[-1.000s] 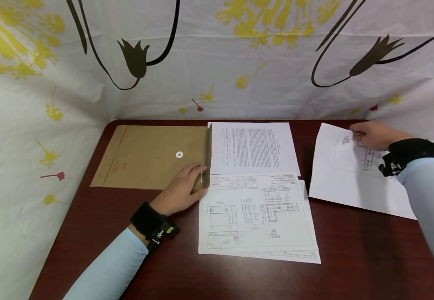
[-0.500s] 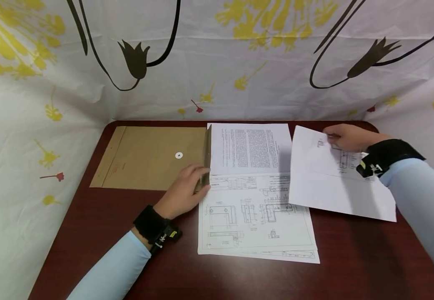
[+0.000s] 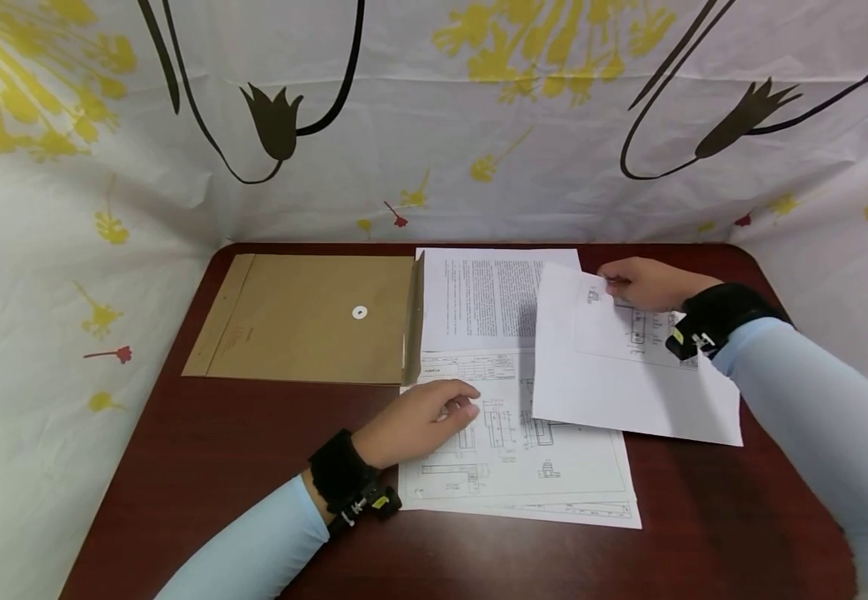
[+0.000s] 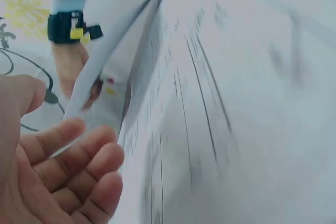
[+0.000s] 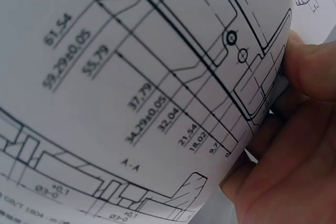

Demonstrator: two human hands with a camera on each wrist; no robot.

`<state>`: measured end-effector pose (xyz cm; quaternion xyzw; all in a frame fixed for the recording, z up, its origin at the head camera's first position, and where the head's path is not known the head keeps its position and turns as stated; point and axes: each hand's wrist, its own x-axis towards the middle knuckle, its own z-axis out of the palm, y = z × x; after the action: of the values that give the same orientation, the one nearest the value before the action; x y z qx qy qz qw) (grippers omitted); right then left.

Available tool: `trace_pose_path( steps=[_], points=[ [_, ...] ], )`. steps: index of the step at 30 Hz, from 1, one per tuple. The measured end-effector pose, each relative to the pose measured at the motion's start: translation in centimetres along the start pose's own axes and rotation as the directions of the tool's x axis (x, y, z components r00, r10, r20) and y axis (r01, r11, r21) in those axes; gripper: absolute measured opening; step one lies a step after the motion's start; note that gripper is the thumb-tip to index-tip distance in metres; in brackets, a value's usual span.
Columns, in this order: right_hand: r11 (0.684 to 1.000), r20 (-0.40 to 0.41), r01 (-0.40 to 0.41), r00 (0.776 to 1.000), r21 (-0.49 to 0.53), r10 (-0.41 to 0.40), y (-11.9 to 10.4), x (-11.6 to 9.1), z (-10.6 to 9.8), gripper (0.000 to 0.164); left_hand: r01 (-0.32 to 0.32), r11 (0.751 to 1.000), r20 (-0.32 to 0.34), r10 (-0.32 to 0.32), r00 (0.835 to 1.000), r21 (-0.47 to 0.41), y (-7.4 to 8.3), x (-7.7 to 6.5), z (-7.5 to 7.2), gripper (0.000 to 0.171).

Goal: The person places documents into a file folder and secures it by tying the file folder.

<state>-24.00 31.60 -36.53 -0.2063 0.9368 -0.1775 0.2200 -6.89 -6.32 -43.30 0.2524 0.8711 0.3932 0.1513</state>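
My right hand (image 3: 651,283) pinches the upper edge of a white drawing sheet (image 3: 591,375), raised over the right part of the papers. In the right wrist view the sheet (image 5: 157,51) bends, showing printed part outlines and dimensions, with the thumb (image 5: 315,72) on one face. Whether it is a single sheet I cannot tell. My left hand (image 3: 419,421) hovers at the left side of several drawing sheets (image 3: 509,492), fingers loosely bent and holding nothing. The left wrist view shows its palm and bent fingers (image 4: 73,166). A printed text page (image 3: 479,300) lies behind the drawings, partly covered by the raised sheet.
A brown paper envelope (image 3: 314,317) with a white round button lies at the back left, its flap (image 3: 413,325) standing up beside the text page. Dark red table (image 3: 291,433) runs beneath everything. Patterned cloth (image 3: 419,125) hangs behind and at both sides.
My right hand has carried the drawing sheet leftward, over the edge of the other papers. The left hand has left the envelope flap and moved right and toward me, above the drawings.
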Motion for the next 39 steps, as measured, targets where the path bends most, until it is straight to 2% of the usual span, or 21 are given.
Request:
trace_pose_path(
  steps=[7, 13, 18, 23, 27, 31, 34, 39],
  points=[
    [0.997, 0.001, 0.007, 1.000, 0.082, -0.007, -0.9, 0.7, 1.0, 0.010, 0.035, 0.990, 0.078, -0.024, 0.997, -0.134, 1.1, 1.0, 1.2, 0.047],
    [0.983, 0.001, -0.007, 1.000, 0.181, 0.007, -1.6, 1.1, 1.7, 0.015, 0.080, 0.967, 0.095, -0.059, 0.994, -0.240, 1.1, 1.7, 2.0, 0.040],
    [0.964, 0.010, -0.028, 1.000, 0.263, 0.027, -2.3, 1.3, 2.3, 0.018, 0.109, 0.922, 0.109, -0.073, 0.991, -0.371, 0.9, 1.9, 2.4, 0.046],
    [0.947, 0.006, -0.039, 0.999, 0.320, 0.039, -2.7, 1.2, 2.8, 0.018, 0.131, 0.868, 0.049, -0.122, 0.991, -0.478, 0.9, 2.2, 2.0, 0.038],
    [0.919, 0.005, -0.044, 0.999, 0.393, 0.045, -2.9, 0.9, 3.0, 0.020, 0.142, 0.836, 0.007, -0.163, 0.987, -0.531, 1.0, 2.4, 1.3, 0.029],
    [0.892, 0.020, -0.060, 0.998, 0.448, 0.058, -2.8, 0.6, 3.2, 0.023, 0.134, 0.837, -0.041, -0.183, 0.982, -0.531, 0.8, 2.6, 0.5, 0.027],
    [0.878, 0.040, -0.070, 0.998, 0.474, 0.058, -2.6, 0.5, 3.4, 0.024, 0.128, 0.851, -0.085, -0.198, 0.976, -0.509, 0.8, 2.7, -0.3, 0.025],
    [0.852, 0.073, -0.063, 0.997, 0.520, 0.028, -2.6, 0.3, 3.9, 0.025, 0.156, 0.873, -0.167, -0.258, 0.952, -0.462, 0.7, 3.0, -2.0, 0.022]
  ],
)
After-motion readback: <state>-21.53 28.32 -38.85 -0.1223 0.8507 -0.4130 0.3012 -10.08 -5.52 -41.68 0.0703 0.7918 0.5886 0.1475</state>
